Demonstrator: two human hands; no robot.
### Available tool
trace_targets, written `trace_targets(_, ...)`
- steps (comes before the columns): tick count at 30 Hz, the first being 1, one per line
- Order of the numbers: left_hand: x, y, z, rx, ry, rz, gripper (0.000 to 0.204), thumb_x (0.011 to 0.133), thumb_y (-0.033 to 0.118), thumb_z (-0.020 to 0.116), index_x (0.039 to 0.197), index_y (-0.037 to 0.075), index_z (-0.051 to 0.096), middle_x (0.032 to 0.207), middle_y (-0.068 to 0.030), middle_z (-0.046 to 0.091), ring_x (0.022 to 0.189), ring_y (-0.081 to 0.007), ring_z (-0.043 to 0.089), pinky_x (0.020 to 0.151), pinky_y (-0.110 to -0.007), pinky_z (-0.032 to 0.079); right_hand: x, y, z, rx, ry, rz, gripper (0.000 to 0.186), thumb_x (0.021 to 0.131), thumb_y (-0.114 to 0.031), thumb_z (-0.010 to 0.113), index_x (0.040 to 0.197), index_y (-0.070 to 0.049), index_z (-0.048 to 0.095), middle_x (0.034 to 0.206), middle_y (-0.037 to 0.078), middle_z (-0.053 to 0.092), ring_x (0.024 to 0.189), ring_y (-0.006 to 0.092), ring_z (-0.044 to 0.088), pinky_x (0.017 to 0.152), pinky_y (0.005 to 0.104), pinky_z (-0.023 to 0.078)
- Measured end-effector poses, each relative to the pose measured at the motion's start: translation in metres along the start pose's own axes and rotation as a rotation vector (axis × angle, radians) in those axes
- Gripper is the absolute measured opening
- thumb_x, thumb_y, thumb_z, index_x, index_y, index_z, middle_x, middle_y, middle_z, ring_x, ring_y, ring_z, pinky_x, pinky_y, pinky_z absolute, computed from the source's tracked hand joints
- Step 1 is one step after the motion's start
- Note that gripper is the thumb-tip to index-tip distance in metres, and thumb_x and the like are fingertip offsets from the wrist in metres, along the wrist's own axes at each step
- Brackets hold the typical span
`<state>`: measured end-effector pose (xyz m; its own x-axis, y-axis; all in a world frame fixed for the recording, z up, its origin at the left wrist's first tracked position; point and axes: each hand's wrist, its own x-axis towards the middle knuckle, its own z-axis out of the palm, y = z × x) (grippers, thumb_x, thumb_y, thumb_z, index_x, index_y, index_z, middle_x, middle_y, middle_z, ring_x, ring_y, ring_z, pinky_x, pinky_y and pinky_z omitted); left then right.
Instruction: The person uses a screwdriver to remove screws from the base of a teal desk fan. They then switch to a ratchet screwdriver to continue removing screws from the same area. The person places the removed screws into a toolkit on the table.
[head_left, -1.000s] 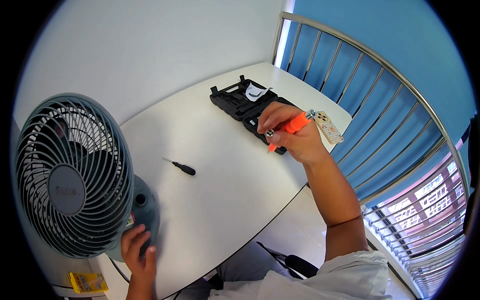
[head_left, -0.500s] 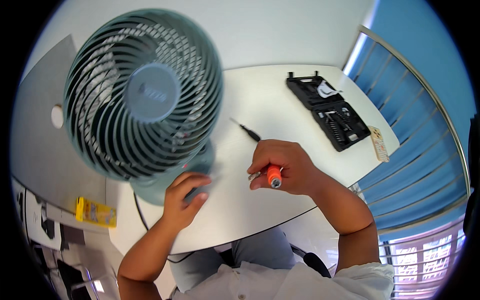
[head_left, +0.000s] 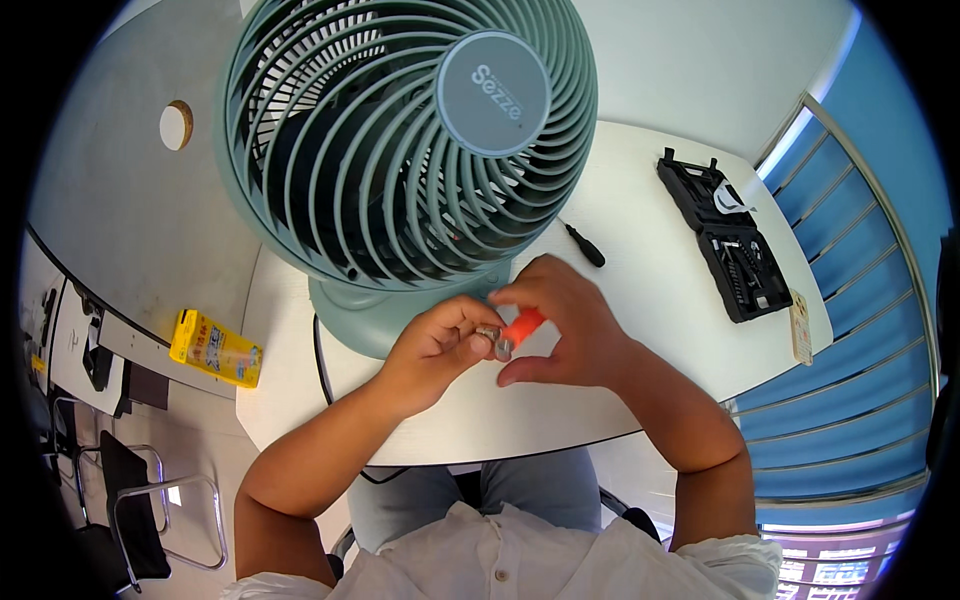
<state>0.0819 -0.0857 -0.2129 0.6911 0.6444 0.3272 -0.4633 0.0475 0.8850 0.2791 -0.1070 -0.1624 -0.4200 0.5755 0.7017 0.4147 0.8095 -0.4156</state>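
Fingers of the left hand [head_left: 425, 358] pinch a small silvery metal fitting [head_left: 487, 334] above the near edge of the white bench [head_left: 660, 335], in the head view. Right beside it, the metal end of an orange-handled tool [head_left: 523, 326] points toward those fingers. The right hand [head_left: 570, 325] curves around the handle, its thumb and forefinger wide apart; blur hides whether the other fingers grip it. Just beyond the hands stands a grey-green table fan [head_left: 493, 95]. Farther right lie a black-handled screwdriver [head_left: 586, 247], an open black tool case [head_left: 712, 232] and a patterned phone [head_left: 800, 328]; a yellow package [head_left: 215, 348] is at left.
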Motion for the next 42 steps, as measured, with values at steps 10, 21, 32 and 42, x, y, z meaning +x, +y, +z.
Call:
trace_targets(10, 0.002, -0.003, 0.003, 0.463, 0.272, 0.026, 0.017, 0.086, 0.001, 0.064, 0.102, 0.0, 0.06, 0.081, -0.0027, 0.064, 0.075, -0.0071, 0.058, 0.072, -0.022, 0.046, -0.017, 0.025, -0.001, -0.189, -0.045, 0.095, 0.027, 0.081, -0.033, 0.066, 0.088, -0.007, 0.062, 0.078, 0.006, 0.051, 0.071, 0.0238, 0.05, 0.06, 0.0351, 0.042)
trace_targets(21, 0.001, 0.0, 0.004, 0.504, 0.319, 0.005, 0.019, 0.083, 0.0, 0.067, 0.101, 0.001, 0.062, 0.073, -0.0023, 0.065, 0.068, -0.005, 0.057, 0.067, -0.021, 0.045, -0.019, 0.022, 0.0, -0.245, -0.11, 0.112, 0.026, 0.079, -0.034, 0.068, 0.084, -0.008, 0.063, 0.078, 0.006, 0.053, 0.071, 0.0237, 0.05, 0.059, 0.0356, 0.042)
trace_targets(32, 0.001, 0.001, 0.006, 0.846, 0.326, 0.124, 0.02, 0.079, 0.001, 0.069, 0.097, 0.0, 0.063, 0.072, -0.0061, 0.061, 0.063, -0.0108, 0.057, 0.062, -0.024, 0.045, -0.018, 0.021, 0.001, -0.257, -0.025, 0.122, 0.026, 0.074, -0.027, 0.073, 0.087, -0.007, 0.062, 0.079, 0.005, 0.055, 0.072, 0.0235, 0.052, 0.06, 0.0351, 0.043)
trace_targets(42, 0.005, 0.007, 0.01, 1.04, 0.334, 0.16, 0.021, 0.074, 0.003, 0.074, 0.094, 0.001, 0.068, 0.073, -0.0071, 0.057, 0.061, -0.0163, 0.056, 0.057, -0.026, 0.045, -0.018, 0.021, -0.001, -0.405, -0.008, 0.01, 0.026, 0.064, -0.02, 0.076, 0.083, -0.009, 0.062, 0.078, 0.004, 0.054, 0.069, 0.0219, 0.049, 0.058, 0.0333, 0.042)
